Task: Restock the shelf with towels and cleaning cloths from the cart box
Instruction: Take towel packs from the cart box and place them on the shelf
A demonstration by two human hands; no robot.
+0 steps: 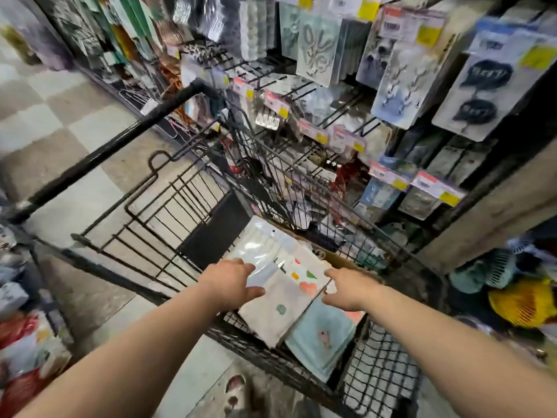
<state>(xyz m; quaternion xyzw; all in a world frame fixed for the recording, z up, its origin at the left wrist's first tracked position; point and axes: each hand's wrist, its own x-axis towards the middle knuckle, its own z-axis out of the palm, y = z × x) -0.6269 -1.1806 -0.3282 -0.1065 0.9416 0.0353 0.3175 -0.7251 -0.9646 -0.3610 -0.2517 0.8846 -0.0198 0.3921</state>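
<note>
Inspecting the wire cart (pixel 104 149), we find the wrapped towel pack (pixel 280 300) lying between both sets of fingers, over a blue towel (pixel 322 339) just below the right thumb. Left hand (pixel 227 283) and right hand (pixel 349 292) spread wide along its edges; blur hides whether they clamp. We judge the slick film may slip, dragging the blue towel out.

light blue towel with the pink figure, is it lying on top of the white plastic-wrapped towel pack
No, the light blue towel lies partly under the white plastic-wrapped towel pack.
</note>
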